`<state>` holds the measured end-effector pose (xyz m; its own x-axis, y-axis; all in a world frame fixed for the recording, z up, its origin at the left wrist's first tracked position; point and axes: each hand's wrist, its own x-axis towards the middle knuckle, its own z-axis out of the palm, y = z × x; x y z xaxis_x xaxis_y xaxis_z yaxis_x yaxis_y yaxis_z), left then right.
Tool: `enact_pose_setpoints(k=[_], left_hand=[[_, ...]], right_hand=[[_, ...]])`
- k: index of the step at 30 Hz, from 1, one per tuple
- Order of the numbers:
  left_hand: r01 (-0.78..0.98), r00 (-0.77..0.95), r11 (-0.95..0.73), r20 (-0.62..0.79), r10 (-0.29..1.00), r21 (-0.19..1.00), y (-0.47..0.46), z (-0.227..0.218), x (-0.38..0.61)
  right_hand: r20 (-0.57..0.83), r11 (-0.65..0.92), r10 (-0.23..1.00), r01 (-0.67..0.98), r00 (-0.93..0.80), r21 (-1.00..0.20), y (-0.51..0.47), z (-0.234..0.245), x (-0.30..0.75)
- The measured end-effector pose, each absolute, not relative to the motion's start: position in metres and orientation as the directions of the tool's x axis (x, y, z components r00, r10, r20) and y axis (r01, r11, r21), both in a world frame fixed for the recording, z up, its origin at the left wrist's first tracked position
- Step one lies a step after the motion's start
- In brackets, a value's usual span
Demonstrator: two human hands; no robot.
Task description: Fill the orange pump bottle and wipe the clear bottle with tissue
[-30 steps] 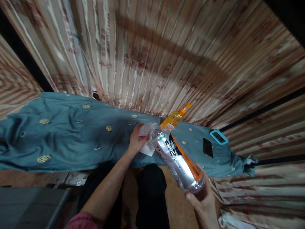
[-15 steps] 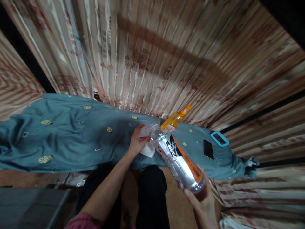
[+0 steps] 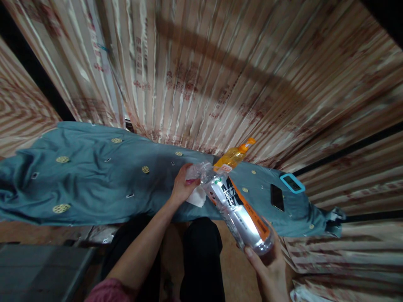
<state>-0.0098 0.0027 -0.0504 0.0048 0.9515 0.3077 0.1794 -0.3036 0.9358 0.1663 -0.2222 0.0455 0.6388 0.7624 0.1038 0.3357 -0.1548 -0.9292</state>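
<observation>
My right hand (image 3: pixel 267 264) is wrapped round the base of a large clear plastic bottle (image 3: pixel 239 209) with a silver and orange label. The bottle tilts, its neck pointing up and left. My left hand (image 3: pixel 184 184) is closed round a smaller clear plastic bottle (image 3: pixel 197 170) with a bit of pink on it, mostly hidden by the fingers. The two bottle necks meet or overlap; whether they touch I cannot tell. Under my left hand a white piece of paper or tissue (image 3: pixel 197 197) shows on the cloth. Just behind the necks stands an orange pump bottle (image 3: pixel 231 158).
A teal patterned cloth (image 3: pixel 94 180) covers the long narrow surface before me. On its right lie a black phone (image 3: pixel 277 197) and a blue-framed device with a dark screen (image 3: pixel 292 183). Striped curtains (image 3: pixel 189 84) hang behind. A grey box-like object (image 3: pixel 40 268) stands at lower left.
The view has shifted very slightly. Both hands keep their hold and the bottles stay nearly as they were.
</observation>
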Motion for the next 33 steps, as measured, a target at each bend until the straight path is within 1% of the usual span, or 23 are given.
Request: enact_pose_setpoints(k=[7, 11, 15, 20, 25, 33], left_hand=[[0.159, 0.010, -0.290, 0.292, 0.956, 0.944, 0.0023, -0.0500, -0.0107], [0.150, 0.021, -0.279, 0.279, 0.960, 0.949, 0.0012, -0.0473, -0.0116], [0.140, 0.020, -0.285, 0.285, 0.958, 0.948, -0.0002, -0.0449, -0.0118], [0.132, 0.015, -0.283, 0.284, 0.959, 0.950, -0.0016, -0.0445, -0.0117], [0.132, 0.015, -0.286, 0.287, 0.958, 0.949, -0.0015, -0.0463, -0.0115], [0.123, 0.005, -0.288, 0.289, 0.957, 0.950, -0.0017, -0.0460, -0.0112]], right_hand=[[0.112, -0.162, 0.759, 0.352, 0.642, -0.922, -0.2227, 0.0470, 0.1656], [0.097, -0.160, 0.755, 0.327, 0.648, -0.931, -0.2237, 0.0458, 0.1666], [0.120, -0.171, 0.770, 0.384, 0.627, -0.907, -0.2253, 0.0468, 0.1689], [0.120, -0.166, 0.778, 0.387, 0.616, -0.907, -0.2259, 0.0488, 0.1705], [0.158, -0.161, 0.778, 0.436, 0.608, -0.885, -0.2247, 0.0487, 0.1714], [0.120, -0.161, 0.781, 0.383, 0.613, -0.909, -0.2252, 0.0497, 0.1707]])
